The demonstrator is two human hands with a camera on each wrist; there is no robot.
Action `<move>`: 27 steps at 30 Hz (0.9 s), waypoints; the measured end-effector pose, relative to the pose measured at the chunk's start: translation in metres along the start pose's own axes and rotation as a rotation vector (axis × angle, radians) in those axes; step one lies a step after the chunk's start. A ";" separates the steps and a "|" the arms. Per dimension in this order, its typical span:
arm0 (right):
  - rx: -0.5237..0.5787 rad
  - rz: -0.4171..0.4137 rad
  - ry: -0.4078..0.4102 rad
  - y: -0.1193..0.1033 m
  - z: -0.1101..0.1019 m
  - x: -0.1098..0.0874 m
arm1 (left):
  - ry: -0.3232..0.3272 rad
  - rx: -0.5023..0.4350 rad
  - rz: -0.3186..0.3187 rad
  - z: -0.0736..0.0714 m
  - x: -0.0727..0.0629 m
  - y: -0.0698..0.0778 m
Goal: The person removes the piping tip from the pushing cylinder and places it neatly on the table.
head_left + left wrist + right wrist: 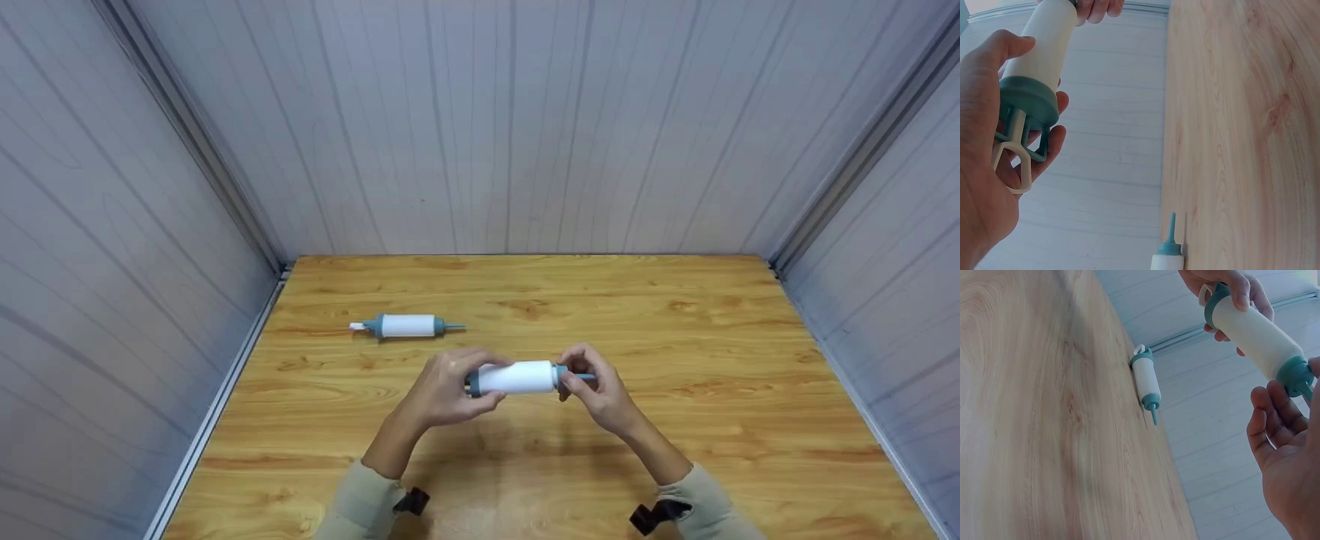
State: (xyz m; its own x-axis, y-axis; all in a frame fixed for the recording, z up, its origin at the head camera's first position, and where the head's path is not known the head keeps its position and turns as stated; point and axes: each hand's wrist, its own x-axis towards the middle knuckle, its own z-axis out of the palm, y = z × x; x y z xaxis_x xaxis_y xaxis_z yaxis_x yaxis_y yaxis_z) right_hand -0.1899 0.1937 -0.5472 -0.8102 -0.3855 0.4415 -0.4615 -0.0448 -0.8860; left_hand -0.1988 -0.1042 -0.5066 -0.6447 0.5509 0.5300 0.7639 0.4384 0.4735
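Above the wooden table, my left hand (444,390) grips a large syringe (519,377) by its white barrel, thumb on one side and fingers round the other. My right hand (604,397) pinches the teal nozzle cap (1292,375) at the other end. The thin teal nozzle points right in the head view. By the left palm are the teal finger loops and a cream plunger ring (1026,169); the plunger looks pushed well in. A second, similar syringe (407,325) lies on the table beyond the left hand, its nozzle also pointing right.
The wood-grain table (675,315) is enclosed by pale panelled walls (480,135) at the back and both sides. Metal strips (217,405) run along its side edges. Dark straps (412,501) sit at both sleeve cuffs.
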 end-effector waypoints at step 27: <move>0.010 -0.015 -0.024 0.002 0.000 -0.001 | -0.035 -0.016 -0.034 0.000 0.000 -0.001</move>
State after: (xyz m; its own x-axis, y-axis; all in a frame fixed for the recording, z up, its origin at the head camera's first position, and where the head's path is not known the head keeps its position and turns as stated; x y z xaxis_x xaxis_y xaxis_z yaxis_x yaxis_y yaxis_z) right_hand -0.1901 0.1943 -0.5493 -0.7943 -0.4064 0.4515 -0.4698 -0.0602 -0.8807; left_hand -0.1993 -0.1048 -0.5067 -0.6684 0.5609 0.4885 0.7411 0.4460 0.5018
